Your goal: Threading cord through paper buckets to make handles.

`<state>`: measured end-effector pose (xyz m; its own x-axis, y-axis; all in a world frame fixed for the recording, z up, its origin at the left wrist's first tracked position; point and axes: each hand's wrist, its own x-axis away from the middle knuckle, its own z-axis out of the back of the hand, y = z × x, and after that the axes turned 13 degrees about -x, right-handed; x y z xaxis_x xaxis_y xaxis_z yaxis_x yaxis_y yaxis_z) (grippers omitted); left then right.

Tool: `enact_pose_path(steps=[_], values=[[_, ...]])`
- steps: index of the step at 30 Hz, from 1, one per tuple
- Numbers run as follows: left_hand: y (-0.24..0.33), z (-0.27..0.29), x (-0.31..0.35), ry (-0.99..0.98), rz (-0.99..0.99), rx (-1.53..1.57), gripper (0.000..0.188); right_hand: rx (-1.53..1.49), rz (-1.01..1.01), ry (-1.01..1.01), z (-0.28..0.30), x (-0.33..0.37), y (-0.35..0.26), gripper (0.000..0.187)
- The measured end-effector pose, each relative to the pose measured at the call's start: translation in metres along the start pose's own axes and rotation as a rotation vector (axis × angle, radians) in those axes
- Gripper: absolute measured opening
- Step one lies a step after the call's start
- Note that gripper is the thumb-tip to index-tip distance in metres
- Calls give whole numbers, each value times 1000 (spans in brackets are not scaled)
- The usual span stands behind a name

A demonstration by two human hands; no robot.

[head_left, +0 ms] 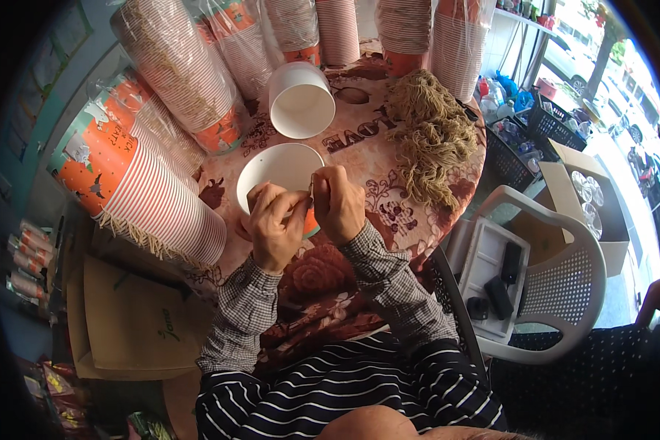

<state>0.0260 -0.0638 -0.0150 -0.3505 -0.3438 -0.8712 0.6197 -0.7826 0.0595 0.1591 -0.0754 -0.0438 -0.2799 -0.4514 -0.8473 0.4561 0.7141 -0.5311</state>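
Note:
A paper cup (282, 160), white inside with some orange outside, stands before me on the table with its mouth facing up. At its near rim, my left hand (277, 224) is closed, the thumb and fingers pinched together. My right hand (339, 205) is closed in a pinch right beside it, at the cup's right near edge. Whatever the fingertips hold between them is too small and too covered to make out. Just behind lies another white paper cup (303, 110), its opening tipped toward me. To the right spreads a heap of brown twine (429, 139).
Tall stacks of orange cups (161, 202) with twine hanging from them line the table's left side, and bagged cup stacks (180, 62) stand along the back. A white plastic chair (565, 293) bearing a tray is at right. Cardboard boxes (136, 315) sit at lower left.

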Motion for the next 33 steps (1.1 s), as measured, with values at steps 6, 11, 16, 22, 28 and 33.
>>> enact_pose_path(steps=[6, 11, 16, 22, 28, 33], values=[[-7, 21, -21, -182, 248, 320, 26, -86, 0, -87, 15, -7, -6, 6], [-17, 6, -20, -301, 277, 488, 17, -85, 52, -168, 18, -8, -18, 8], [-21, 11, -23, -377, 291, 496, 12, -887, -622, -238, 21, -20, -24, 19], [-14, 16, -17, -253, 179, 304, 8, -911, -779, -220, 26, -39, -38, 21], [-13, 8, 9, -174, 156, 181, 7, -1158, -846, 94, 54, -42, -31, 18], [-22, -4, 32, -167, 160, 105, 8, -1220, -798, 250, 106, -53, -28, 19]])
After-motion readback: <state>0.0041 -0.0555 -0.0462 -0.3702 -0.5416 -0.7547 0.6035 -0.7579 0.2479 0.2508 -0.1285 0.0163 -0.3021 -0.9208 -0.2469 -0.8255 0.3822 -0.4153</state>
